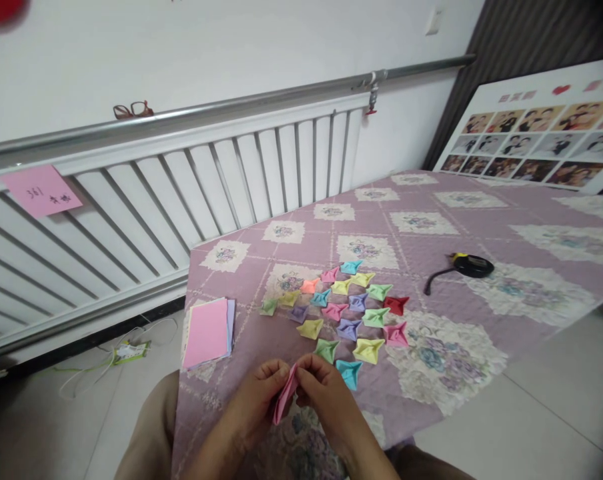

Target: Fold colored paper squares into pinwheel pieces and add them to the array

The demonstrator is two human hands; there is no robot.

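Note:
Between my two hands is a folded piece of pink paper (284, 399), held above the near part of the table. My left hand (263, 392) pinches its left side with thumb and fingers. On the other side, my right hand (324, 385) grips the upper right edge. Just beyond them, several small folded paper boats (349, 329) in blue, yellow, green, pink, purple and red sit in loose rows. A teal paper boat (349, 373) is closest to my right hand. To the left lies a stack of coloured paper (206, 332) with a pink sheet on top.
A purple floral cloth (301, 250) covers the table. At the right is a black tape measure (472, 266) with a strap. A white radiator (261, 173) runs along the wall, with glasses (133, 110) on its pipe. A photo board (536, 133) leans at the back right.

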